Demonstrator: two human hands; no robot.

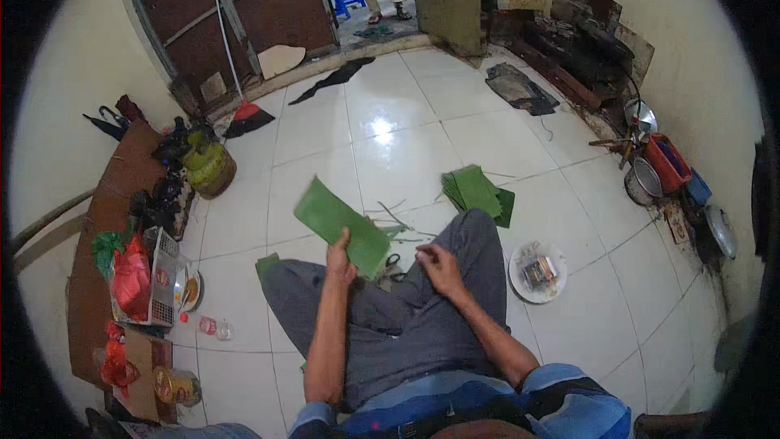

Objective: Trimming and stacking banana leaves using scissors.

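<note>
My left hand [341,262] grips a long rectangular piece of green leaf [341,222], thumb on top, above my crossed legs. My right hand [440,268] hovers by my right thigh, its fingers loosely bent, and I see nothing in it. Between the hands lie scissors with black handles [393,260], partly hidden by the leaf and my legs. Thin leaf strips [393,214] are scattered on the tiles just beyond. Past my right knee sits a stack of cut green leaf pieces [472,190]. Another leaf piece [266,265] shows beside my left knee.
A white plate [518,289] with small packets is at my right. To the left are a plastic bottle [210,326], a white basket [163,274], a jar [177,385] and a green gas cylinder [210,164]. A broom [248,119] leans near the doorway, where a person stands.
</note>
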